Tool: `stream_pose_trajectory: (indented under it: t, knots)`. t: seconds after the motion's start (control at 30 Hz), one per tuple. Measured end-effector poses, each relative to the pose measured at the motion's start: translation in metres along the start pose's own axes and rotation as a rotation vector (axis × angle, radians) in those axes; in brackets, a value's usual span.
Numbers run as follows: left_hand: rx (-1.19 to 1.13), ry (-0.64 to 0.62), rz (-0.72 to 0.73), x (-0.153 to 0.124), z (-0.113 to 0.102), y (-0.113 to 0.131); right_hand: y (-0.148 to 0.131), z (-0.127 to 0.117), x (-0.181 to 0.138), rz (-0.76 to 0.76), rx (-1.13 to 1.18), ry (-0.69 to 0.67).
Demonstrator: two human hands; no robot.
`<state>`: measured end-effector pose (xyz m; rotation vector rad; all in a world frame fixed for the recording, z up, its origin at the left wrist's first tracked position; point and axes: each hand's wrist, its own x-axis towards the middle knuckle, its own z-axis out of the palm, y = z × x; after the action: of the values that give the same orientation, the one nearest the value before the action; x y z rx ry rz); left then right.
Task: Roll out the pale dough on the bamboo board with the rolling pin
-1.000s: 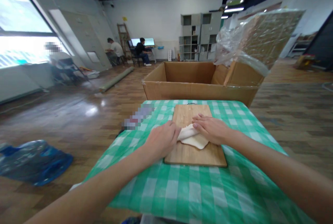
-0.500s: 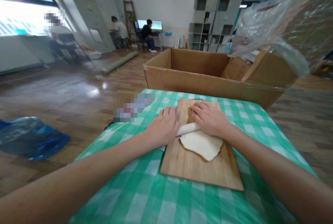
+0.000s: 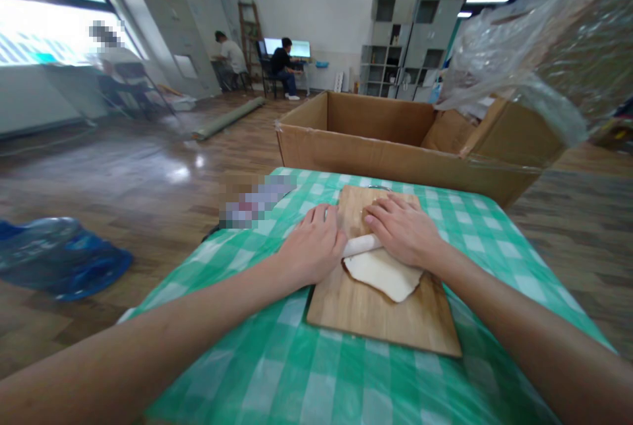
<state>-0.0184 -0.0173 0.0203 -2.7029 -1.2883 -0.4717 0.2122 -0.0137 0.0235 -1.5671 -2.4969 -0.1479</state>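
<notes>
A flat sheet of pale dough (image 3: 383,275) lies on a wooden cutting board (image 3: 376,310) that rests on a table with a green and white checked cloth (image 3: 297,372). A white rolling pin (image 3: 361,244) lies across the far edge of the dough. My left hand (image 3: 312,247) presses on the pin's left end with its fingers laid flat. Over the pin's right end rests my right hand (image 3: 403,227), fingers stretched out. Most of the pin is hidden under both palms.
A large open cardboard box (image 3: 395,141) stands just beyond the table, with crinkled clear plastic (image 3: 534,49) over its right side. A blue bag (image 3: 54,260) lies on the wooden floor at left. Two people sit at a desk far back; grey shelves (image 3: 400,49) stand beside them.
My hands rolled the pin away from me over the dough, which went from a folded lump to a flatter sheet, then drew it slightly back. The camera view moved closer and lower.
</notes>
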Motion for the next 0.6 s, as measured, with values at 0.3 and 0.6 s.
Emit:
stream_pose_trajectory:
  t: [0.3,0.6]
  knots:
    - [-0.006,-0.054,-0.111,0.011,-0.001,-0.001,0.001,0.007,0.014,0.08,-0.055,0.012]
    - [0.017,-0.09,-0.116,0.017,0.0,-0.007,0.004,0.004,0.022,0.085,-0.058,-0.055]
